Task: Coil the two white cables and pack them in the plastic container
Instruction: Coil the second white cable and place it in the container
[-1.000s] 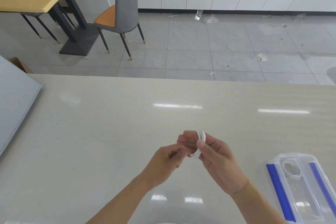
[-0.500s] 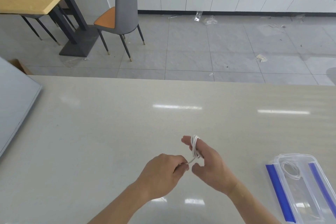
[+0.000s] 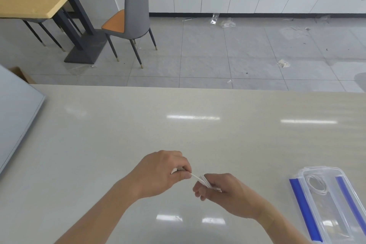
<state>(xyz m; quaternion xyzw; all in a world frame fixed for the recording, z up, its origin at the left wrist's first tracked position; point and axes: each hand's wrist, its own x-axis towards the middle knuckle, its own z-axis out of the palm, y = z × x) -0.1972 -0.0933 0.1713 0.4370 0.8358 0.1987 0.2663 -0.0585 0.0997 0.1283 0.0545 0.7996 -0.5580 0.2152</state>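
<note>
Since half a second ago the left hand (image 3: 162,172) is sitting farther and higher, drawing a short taut stretch of thin white cable (image 3: 205,181) between pinched fingertips. The right hand (image 3: 221,190), now curled, is gripping the small coil wound on its fingers. Near right, the clear plastic container (image 3: 301,178) with blue clips is holding another round coiled cable (image 3: 316,185) on the glossy pale table (image 3: 118,134).
</note>
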